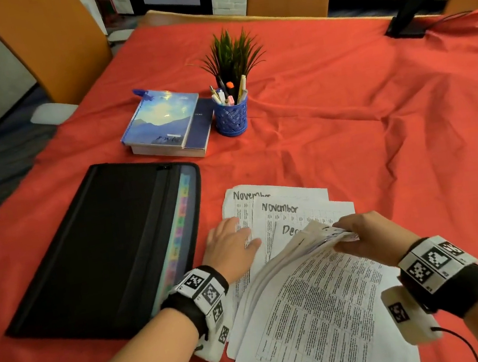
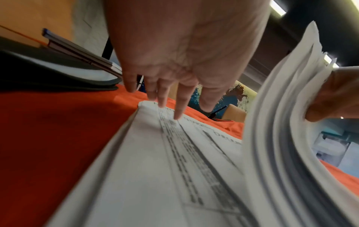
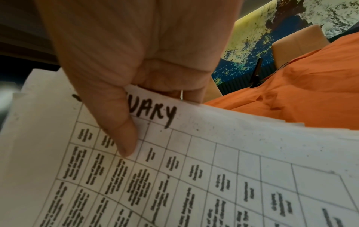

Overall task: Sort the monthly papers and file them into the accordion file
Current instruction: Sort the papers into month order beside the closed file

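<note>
A black accordion file [image 1: 102,252] lies flat on the left of the red tablecloth, its coloured tabs [image 1: 181,230] showing along the right edge. Beside it, white printed sheets headed "November" [image 1: 279,208] lie fanned out flat. My left hand [image 1: 231,241] rests on them with straight fingers [image 2: 179,107]. My right hand [image 1: 362,233] grips the far edge of a thick stack of papers [image 1: 311,307] and lifts that end off the table. In the right wrist view my thumb [image 3: 118,122] pinches a sheet headed "…UARY" [image 3: 194,153]. The lifted stack [image 2: 287,122] curves up at the right of the left wrist view.
Two stacked books [image 1: 166,123] and a blue pen cup [image 1: 232,116] with a small green plant [image 1: 231,53] stand behind the file. A black stand [image 1: 420,8] sits at the far right edge. Orange chairs [image 1: 47,45] surround the table. The cloth is wrinkled at right.
</note>
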